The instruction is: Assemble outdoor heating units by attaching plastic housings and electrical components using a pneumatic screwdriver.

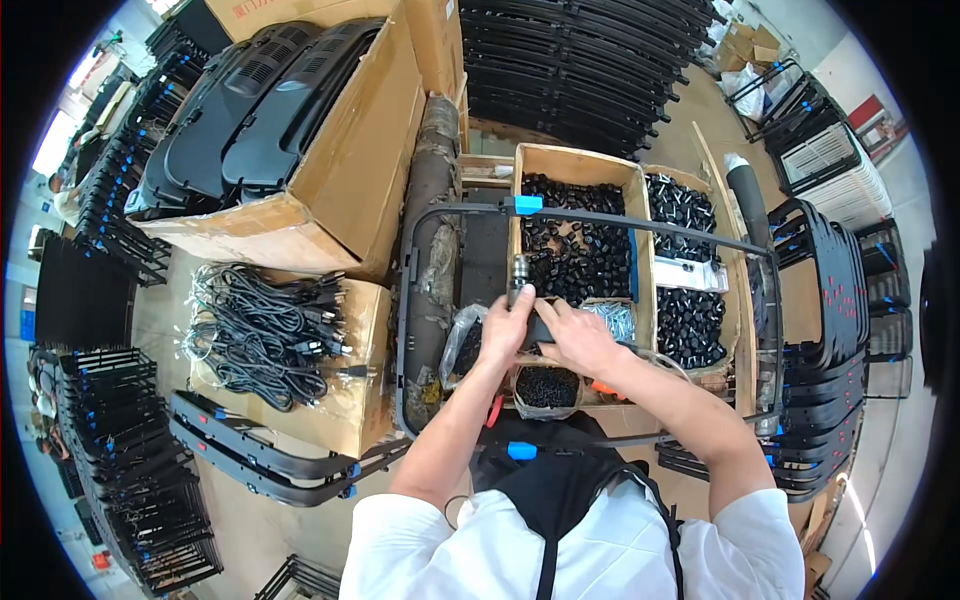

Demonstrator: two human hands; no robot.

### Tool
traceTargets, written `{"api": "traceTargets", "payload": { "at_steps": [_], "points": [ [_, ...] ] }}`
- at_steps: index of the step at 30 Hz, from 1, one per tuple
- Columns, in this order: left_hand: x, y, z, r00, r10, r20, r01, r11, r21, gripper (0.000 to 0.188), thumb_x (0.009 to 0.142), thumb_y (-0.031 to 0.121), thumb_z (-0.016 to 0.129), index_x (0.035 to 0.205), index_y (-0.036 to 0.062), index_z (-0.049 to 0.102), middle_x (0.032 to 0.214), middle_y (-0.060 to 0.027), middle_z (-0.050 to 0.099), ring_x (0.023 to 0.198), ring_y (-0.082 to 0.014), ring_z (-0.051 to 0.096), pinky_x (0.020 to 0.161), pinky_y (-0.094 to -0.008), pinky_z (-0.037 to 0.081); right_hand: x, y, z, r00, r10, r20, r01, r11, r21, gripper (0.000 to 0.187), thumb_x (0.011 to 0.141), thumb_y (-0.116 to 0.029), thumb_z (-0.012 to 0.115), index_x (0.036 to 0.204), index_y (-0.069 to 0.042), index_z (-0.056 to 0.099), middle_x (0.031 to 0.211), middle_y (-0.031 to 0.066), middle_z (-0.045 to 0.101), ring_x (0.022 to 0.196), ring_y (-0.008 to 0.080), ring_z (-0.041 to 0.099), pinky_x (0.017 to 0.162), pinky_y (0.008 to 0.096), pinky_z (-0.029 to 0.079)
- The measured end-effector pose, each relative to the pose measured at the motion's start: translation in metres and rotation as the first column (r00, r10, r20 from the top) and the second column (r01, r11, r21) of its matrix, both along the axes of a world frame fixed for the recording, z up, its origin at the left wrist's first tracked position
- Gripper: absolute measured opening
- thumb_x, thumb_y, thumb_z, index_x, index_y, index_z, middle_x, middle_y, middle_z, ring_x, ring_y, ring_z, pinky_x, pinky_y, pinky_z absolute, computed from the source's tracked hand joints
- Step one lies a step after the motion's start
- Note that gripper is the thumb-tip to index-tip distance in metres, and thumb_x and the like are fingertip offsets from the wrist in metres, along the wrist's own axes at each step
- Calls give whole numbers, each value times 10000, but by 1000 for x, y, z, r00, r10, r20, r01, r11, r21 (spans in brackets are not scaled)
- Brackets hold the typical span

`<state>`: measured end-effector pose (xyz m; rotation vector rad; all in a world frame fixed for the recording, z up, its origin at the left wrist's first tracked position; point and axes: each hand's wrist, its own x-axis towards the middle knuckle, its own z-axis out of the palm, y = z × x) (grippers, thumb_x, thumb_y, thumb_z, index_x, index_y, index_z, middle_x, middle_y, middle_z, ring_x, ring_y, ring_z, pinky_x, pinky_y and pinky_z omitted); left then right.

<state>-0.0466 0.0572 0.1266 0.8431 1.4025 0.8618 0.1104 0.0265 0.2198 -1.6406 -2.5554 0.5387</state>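
Observation:
My left hand (507, 325) is closed around the front of a dark power screwdriver whose metal chuck (520, 268) points away from me. My right hand (580, 335) grips the body of the same tool from the right; most of that body is hidden by my fingers. Around both hands lies a large black rectangular frame (640, 222) with rounded corners. One blue clip (528, 205) sits on its far bar and another blue clip (522, 451) on its near bar. Beneath the hands, silver screws (612, 318) lie beside a container of small black screws (547, 388).
A wooden box (580, 160) holds many black plastic caps (575, 262), with more in side compartments. At left stand a carton (350, 150) of black plastic shells and a carton of bundled black cables (270, 335). Stacked black frames (590, 70) rise at the back and both sides.

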Motion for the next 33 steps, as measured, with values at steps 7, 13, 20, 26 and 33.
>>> {"api": "traceTargets", "payload": {
  "at_steps": [7, 13, 20, 26, 33],
  "points": [
    [-11, 49, -37, 945, 31, -325, -26, 999, 20, 590, 996, 561, 674, 1040, -24, 741, 928, -147, 750, 884, -223, 674, 836, -397, 526, -10, 56, -50, 999, -19, 43, 22, 998, -54, 699, 822, -361, 831, 1310, -8, 478, 986, 219, 699, 893, 408, 749, 759, 473, 629],
    [-10, 54, -29, 930, -17, -366, 40, 998, 56, 597, 993, 573, 656, 990, -20, 723, 912, -189, 738, 863, -292, 682, 825, -423, 520, -6, 59, -59, 998, -68, 15, 69, 991, -113, 669, 833, -347, 833, 1278, -2, 472, 1008, 233, 696, 934, 423, 739, 787, 493, 622],
    [-15, 59, -25, 922, -55, -383, 80, 996, 49, 645, 986, 598, 630, 1042, -40, 706, 1035, -274, 747, 1029, -442, 713, 904, -493, 529, -8, 62, -64, 996, -79, -43, 73, 990, -120, 687, 827, -326, 827, 1299, 11, 458, 1042, 260, 715, 953, 435, 739, 806, 503, 618],
    [-9, 65, -12, 872, -101, -480, 123, 992, 14, 708, 991, 618, 610, 1188, -59, 672, 1129, -300, 732, 1131, -448, 698, 970, -476, 522, 1, 64, -76, 978, -104, -182, 88, 992, -93, 748, 823, -310, 814, 1373, 13, 424, 1114, 285, 721, 985, 452, 733, 823, 507, 612],
    [-9, 74, -6, 818, -184, -545, 178, 982, -65, 745, 993, 644, 568, 1274, -43, 629, 1195, -320, 716, 1181, -478, 675, 1008, -509, 516, 3, 70, -78, 969, -123, -213, 93, 985, -146, 901, 843, -352, 806, 1523, -4, 329, 1172, 292, 715, 1003, 464, 730, 859, 521, 605]
  ]
}}
